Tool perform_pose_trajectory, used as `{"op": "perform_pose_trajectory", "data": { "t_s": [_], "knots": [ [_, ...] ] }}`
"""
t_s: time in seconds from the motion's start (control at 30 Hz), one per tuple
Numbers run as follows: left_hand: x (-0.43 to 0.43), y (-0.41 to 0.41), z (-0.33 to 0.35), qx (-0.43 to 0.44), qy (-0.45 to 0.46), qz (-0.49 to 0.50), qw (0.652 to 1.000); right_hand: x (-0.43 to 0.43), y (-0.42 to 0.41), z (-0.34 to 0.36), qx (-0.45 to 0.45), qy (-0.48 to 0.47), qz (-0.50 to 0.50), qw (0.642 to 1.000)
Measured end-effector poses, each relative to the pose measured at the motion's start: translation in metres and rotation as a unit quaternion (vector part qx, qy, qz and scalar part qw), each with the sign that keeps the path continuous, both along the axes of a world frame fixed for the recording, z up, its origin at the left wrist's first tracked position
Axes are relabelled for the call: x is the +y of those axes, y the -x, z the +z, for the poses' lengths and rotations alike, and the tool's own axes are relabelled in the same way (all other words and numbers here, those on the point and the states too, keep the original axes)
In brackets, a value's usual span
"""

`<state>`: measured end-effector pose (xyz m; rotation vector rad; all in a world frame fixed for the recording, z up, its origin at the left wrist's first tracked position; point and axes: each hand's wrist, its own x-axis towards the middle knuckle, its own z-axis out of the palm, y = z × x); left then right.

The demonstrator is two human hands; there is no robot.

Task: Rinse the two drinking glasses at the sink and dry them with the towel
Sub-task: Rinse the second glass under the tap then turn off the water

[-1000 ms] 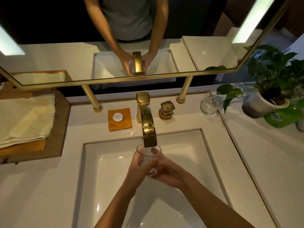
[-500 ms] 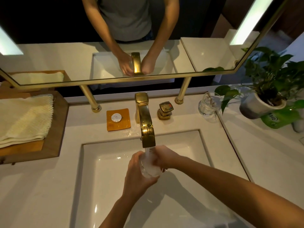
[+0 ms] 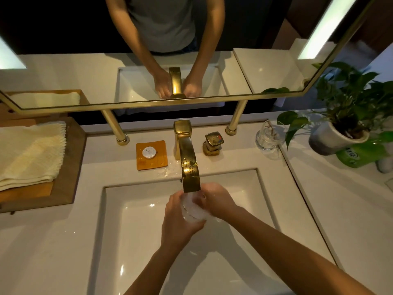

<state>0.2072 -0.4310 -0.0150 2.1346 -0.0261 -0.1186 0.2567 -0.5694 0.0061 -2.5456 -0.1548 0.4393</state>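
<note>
Gripping a clear, smooth-walled drinking glass [image 3: 194, 209] in the left hand [image 3: 180, 220], fingers curled round its near side. Clasping its far side with the right hand [image 3: 217, 201], fingers bent against the wall. Held over the glossy white rectangular sink [image 3: 131, 231], right under the squared mouth of a polished gold faucet [image 3: 187, 165]; blurred white with running water, tilt hard to tell.

Beyond the fingertips and to the right, a squarish gold handle [image 3: 213, 142]. Farther right again, upright on the pale stone counter [image 3: 244, 154], a second glass [image 3: 269, 141], clear and rounded.

Well left of the left fingers, a folded cream waffle-weave towel [image 3: 29, 154] on a wooden tray [image 3: 72, 167].

Past the fingers, just left of the faucet, a square amber dish [image 3: 157, 165] bearing a round white disc [image 3: 149, 152]; print on it too small to read. Far right, a green bottle [image 3: 359, 156] with white characters, unreadable.
</note>
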Motion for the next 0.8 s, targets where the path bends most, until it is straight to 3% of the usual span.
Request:
{"op": "perform_pose_trajectory", "data": {
  "t_s": [0.07, 0.1, 0.27, 0.37, 0.4, 0.5, 0.63, 0.7, 0.77, 0.8],
  "knots": [
    [-0.001, -0.003, -0.002, 0.03, 0.013, 0.044, 0.999, -0.002, 0.004, 0.001, -0.136, -0.059, -0.007, 0.989],
    [0.001, -0.003, -0.004, 0.038, 0.011, 0.057, 0.998, -0.001, 0.009, 0.006, -0.157, -0.084, -0.018, 0.984],
    [0.008, 0.003, -0.021, 0.03, -0.023, 0.061, 0.997, 0.016, 0.051, 0.024, 0.069, -0.09, 0.05, 0.992],
    [-0.017, 0.011, -0.015, 0.063, -0.121, 0.08, 0.987, 0.033, 0.047, 0.028, 0.234, -0.195, -0.047, 0.952],
    [-0.018, 0.013, -0.012, 0.073, -0.149, 0.113, 0.98, 0.037, 0.043, 0.028, 0.252, -0.198, -0.058, 0.946],
    [0.004, 0.008, -0.017, 0.037, -0.015, 0.049, 0.998, 0.037, 0.041, 0.03, 0.22, -0.153, 0.009, 0.963],
    [0.024, 0.0, -0.022, 0.056, -0.004, -0.014, 0.998, 0.025, 0.03, 0.038, 0.107, 0.042, 0.103, 0.988],
    [0.015, 0.014, -0.044, 0.071, -0.015, -0.032, 0.997, 0.028, 0.024, 0.038, 0.163, 0.003, 0.056, 0.985],
    [0.018, 0.01, -0.045, 0.141, -0.013, 0.063, 0.988, 0.036, 0.023, 0.033, 0.263, -0.123, -0.022, 0.957],
    [0.013, 0.008, -0.038, 0.105, -0.014, 0.093, 0.99, 0.04, 0.026, 0.029, 0.281, -0.15, -0.029, 0.947]
  ]
}}
